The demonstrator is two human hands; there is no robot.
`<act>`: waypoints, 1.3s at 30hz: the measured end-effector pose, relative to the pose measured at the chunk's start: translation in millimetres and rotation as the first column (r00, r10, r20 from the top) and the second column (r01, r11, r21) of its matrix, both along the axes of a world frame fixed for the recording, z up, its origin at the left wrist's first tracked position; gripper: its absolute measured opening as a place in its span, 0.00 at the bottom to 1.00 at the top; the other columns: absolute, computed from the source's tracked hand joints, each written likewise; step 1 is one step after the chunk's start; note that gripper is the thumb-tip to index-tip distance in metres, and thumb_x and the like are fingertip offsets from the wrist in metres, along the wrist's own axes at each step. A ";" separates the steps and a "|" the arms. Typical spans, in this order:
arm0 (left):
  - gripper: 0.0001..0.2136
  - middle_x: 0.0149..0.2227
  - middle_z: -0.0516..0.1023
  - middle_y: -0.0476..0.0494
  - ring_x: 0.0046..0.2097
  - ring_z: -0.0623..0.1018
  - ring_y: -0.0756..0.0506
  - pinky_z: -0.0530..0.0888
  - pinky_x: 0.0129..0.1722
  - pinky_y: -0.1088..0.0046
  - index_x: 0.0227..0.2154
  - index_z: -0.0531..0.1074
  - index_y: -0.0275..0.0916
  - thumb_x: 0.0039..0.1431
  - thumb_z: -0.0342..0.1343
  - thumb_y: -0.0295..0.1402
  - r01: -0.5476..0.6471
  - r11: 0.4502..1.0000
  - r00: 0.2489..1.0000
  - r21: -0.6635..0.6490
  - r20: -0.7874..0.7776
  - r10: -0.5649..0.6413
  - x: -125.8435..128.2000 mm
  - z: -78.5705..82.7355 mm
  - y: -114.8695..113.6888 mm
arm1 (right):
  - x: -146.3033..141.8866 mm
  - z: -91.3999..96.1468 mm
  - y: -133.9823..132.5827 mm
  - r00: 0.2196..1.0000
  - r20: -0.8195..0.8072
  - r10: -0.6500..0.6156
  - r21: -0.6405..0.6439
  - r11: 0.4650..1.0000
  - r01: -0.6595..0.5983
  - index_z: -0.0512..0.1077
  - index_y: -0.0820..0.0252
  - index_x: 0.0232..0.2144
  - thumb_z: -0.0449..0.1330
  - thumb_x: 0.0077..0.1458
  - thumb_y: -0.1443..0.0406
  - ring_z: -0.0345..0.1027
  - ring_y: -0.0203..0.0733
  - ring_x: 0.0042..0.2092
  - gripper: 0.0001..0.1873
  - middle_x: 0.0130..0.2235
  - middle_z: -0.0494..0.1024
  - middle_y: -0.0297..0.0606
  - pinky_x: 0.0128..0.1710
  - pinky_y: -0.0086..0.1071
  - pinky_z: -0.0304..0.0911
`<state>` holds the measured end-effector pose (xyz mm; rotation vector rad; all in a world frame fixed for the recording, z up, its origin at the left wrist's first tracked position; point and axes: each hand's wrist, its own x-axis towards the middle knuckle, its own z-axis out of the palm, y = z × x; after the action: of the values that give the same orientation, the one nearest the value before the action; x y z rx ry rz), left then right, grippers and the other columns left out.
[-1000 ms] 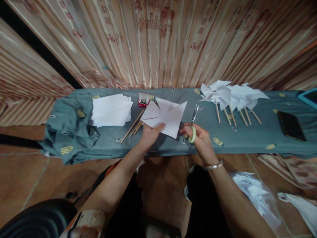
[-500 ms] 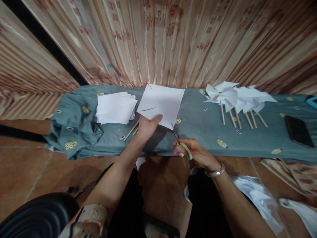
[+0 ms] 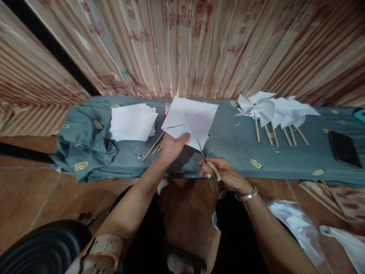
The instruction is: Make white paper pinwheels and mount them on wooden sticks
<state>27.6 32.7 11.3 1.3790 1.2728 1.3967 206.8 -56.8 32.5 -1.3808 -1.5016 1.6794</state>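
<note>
Scissors (image 3: 212, 166) at corner of white sheet (image 3: 195, 117)

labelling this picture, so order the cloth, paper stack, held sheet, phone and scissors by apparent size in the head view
1. cloth
2. held sheet and paper stack, too alike to rank
3. phone
4. scissors, partly hidden

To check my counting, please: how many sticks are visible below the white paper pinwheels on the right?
6, left to right: first stick alone; second stick and third stick close; fourth stick and fifth stick close; sixth stick alone. The overlapping pinwheels may hide more.
</note>
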 end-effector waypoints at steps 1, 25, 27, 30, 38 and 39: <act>0.24 0.42 0.80 0.40 0.43 0.80 0.42 0.75 0.50 0.62 0.48 0.68 0.35 0.45 0.62 0.29 -0.001 1.000 1.000 -0.003 0.000 0.001 0.1 -0.3 -0.3 | 0.2 -0.1 0.1 1.000 0.003 0.006 0.008 1.000 -0.006 0.75 0.63 0.34 0.60 0.48 0.40 0.64 0.35 0.30 0.30 0.30 0.75 0.39 0.29 0.29 0.60; 0.24 0.41 0.80 0.40 0.44 0.79 0.40 0.74 0.51 0.61 0.48 0.69 0.36 0.44 0.63 0.30 0.001 1.000 1.000 -0.008 0.009 -0.001 0.0 -3.8 -1.4 | -0.2 3.6 0.5 0.997 0.054 0.062 0.077 0.995 -0.066 0.75 0.62 0.34 0.57 0.51 0.40 0.60 0.35 0.29 0.30 0.30 0.74 0.37 0.27 0.30 0.56; 0.24 0.40 0.81 0.41 0.44 0.79 0.40 0.74 0.51 0.60 0.48 0.69 0.36 0.44 0.63 0.30 0.001 1.000 1.000 -0.009 0.003 -0.001 -0.3 -4.2 -1.4 | -0.3 3.1 0.4 0.997 0.051 0.056 0.070 0.996 -0.059 0.75 0.62 0.34 0.57 0.50 0.40 0.60 0.35 0.29 0.30 0.30 0.74 0.37 0.26 0.29 0.55; 0.24 0.40 0.81 0.41 0.44 0.79 0.40 0.74 0.51 0.60 0.48 0.68 0.36 0.44 0.63 0.30 -0.002 1.000 1.000 -0.012 -0.005 0.002 -0.9 -3.9 -1.5 | 0.3 1.3 0.5 0.997 0.059 0.053 0.075 0.996 -0.058 0.74 0.62 0.32 0.57 0.51 0.40 0.60 0.34 0.29 0.30 0.30 0.74 0.37 0.27 0.29 0.55; 0.25 0.41 0.80 0.40 0.44 0.80 0.40 0.74 0.51 0.61 0.48 0.68 0.36 0.44 0.62 0.28 -0.003 1.000 1.000 -0.023 0.009 0.003 0.2 -0.9 -2.6 | 1.4 -0.5 0.4 0.997 0.048 0.066 0.081 0.994 -0.070 0.74 0.62 0.35 0.57 0.51 0.41 0.60 0.34 0.30 0.30 0.30 0.73 0.36 0.27 0.29 0.55; 0.25 0.41 0.81 0.41 0.44 0.80 0.41 0.74 0.51 0.61 0.48 0.68 0.36 0.44 0.62 0.28 0.001 1.000 1.000 -0.018 0.009 -0.001 0.4 -0.9 -2.8 | 1.2 0.1 0.3 0.996 0.049 0.068 0.078 0.994 -0.071 0.74 0.63 0.35 0.58 0.51 0.41 0.60 0.34 0.30 0.30 0.30 0.73 0.36 0.27 0.29 0.55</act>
<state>28.0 30.0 10.4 1.3596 1.2765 1.3859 208.0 -56.4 32.6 -1.3484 -1.6420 1.6207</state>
